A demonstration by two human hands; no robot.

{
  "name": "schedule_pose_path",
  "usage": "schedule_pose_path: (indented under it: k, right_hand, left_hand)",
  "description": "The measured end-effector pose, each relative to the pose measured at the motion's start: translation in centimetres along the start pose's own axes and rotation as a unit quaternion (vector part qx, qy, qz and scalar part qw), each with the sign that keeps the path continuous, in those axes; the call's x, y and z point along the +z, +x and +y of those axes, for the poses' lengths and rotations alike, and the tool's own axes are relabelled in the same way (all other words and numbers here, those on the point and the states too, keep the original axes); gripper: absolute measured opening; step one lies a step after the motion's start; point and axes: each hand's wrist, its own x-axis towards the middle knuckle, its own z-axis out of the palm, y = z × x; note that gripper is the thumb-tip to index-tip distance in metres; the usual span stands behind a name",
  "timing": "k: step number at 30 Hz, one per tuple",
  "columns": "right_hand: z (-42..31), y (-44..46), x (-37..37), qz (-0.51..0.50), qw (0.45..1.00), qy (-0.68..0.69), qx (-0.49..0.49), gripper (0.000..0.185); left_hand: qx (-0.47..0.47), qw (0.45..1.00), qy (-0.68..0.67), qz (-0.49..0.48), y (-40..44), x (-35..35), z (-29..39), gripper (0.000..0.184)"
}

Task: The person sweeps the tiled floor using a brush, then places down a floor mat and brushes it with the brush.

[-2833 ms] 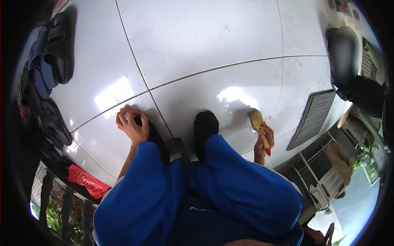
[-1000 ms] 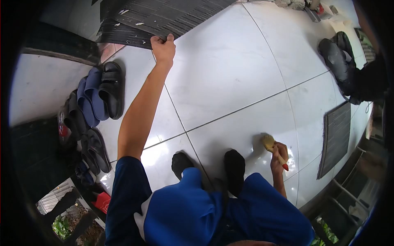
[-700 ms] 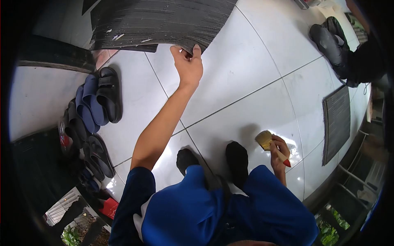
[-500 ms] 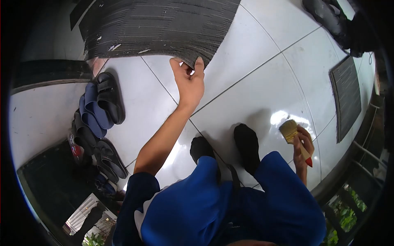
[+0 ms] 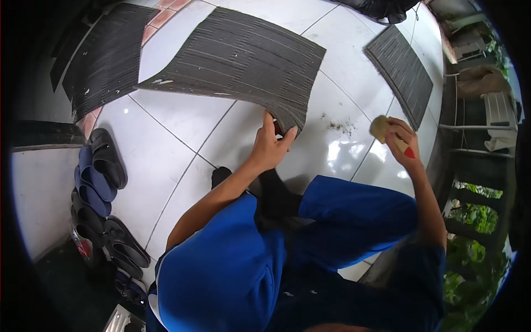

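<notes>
My left hand (image 5: 272, 145) pinches the near right corner of a dark grey ribbed mat (image 5: 243, 55), whose edge is lifted and curled off the white tiles. To the right, my right hand (image 5: 402, 141) is closed round the pale, red-tipped handle of a paintbrush (image 5: 380, 128), its bristles pointing left. Between the two hands a patch of dark debris (image 5: 340, 126) lies on the tiled floor. Another ribbed mat (image 5: 110, 55) is at the upper left, touching the held one.
A smaller dark mat (image 5: 401, 72) lies at the right, with a black bag-like item (image 5: 381, 8) above it. Sandals and slippers (image 5: 108, 160) line the left wall. A metal rack (image 5: 481, 124) stands at the far right. My feet and knees are below.
My left hand has taken hold of the large mat and drawn it over the tiles towards the right. The brush in my right hand has moved up near the smaller mat. The view has turned, and debris now shows.
</notes>
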Motion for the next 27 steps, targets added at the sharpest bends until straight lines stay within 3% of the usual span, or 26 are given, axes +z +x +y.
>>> schedule_pose_path:
  k: [1, 4, 7, 8, 11, 13, 14, 17, 18, 22, 25, 27]
  right_hand:
    - [-0.2, -0.2, 0.4, 0.006, 1.0, 0.023, 0.016, 0.008]
    - [-0.7, 0.1, 1.9, 0.03, 0.998, 0.055, 0.02, 0.011]
    - [0.0, -0.5, 4.9, 0.063, 0.993, 0.084, 0.05, 0.015]
    - [0.3, -0.6, 5.9, 0.076, 0.991, 0.089, 0.059, 0.016]
    - [1.9, -1.5, 8.9, 0.088, 0.976, 0.16, 0.12, 0.024]
    - [2.1, -2.0, 11.1, 0.09, 0.943, 0.256, 0.193, 0.027]
    - [2.7, -2.3, 12.1, 0.088, 0.943, 0.265, 0.182, 0.032]
    - [2.2, -1.5, 13.5, 0.076, 0.898, 0.355, 0.249, 0.033]
    - [1.5, -1.0, 13.3, 0.076, 0.905, 0.336, 0.248, 0.032]
    - [2.7, 1.2, 14.0, 0.012, 0.906, 0.31, 0.287, 0.032]
    - [1.6, 4.2, 14.2, 0.027, 0.932, 0.22, 0.286, 0.031]
    - [1.9, 6.2, 15.1, 0.077, 0.963, 0.158, 0.204, 0.03]
  left_hand:
    - [0.002, 1.0, 0.007, -0.015, -0.8, 1.3, -0.5, 0.071]
    - [-0.028, 0.999, -0.038, -0.019, -2.9, 4.5, -1.5, 0.054]
    - [-0.233, 0.953, -0.19, -0.024, -3.2, 3.8, -5.6, 0.042]
    - [-0.244, 0.954, -0.164, -0.053, -3.4, 3.0, -6.5, 0.031]
    - [-0.291, 0.943, -0.134, -0.088, -3.3, 2.1, -7.6, 0.031]
    - [-0.392, 0.899, -0.134, -0.141, -3.3, 0.9, -6.4, 0.037]
    - [-0.44, 0.872, -0.135, -0.166, -3.2, 0.3, -5.8, 0.041]
    - [-0.466, 0.808, -0.023, -0.36, -2.8, -0.9, -2.5, 0.053]
    - [-0.443, 0.792, 0.041, -0.418, -2.7, -1.4, -1.7, 0.06]
    - [-0.454, 0.801, 0.136, -0.366, -2.0, -5.0, 0.2, 0.052]
    - [-0.397, 0.877, 0.121, -0.241, -2.7, -8.9, -0.9, 0.046]
    - [-0.374, 0.916, 0.036, -0.141, -3.8, -10.8, -1.3, 0.034]
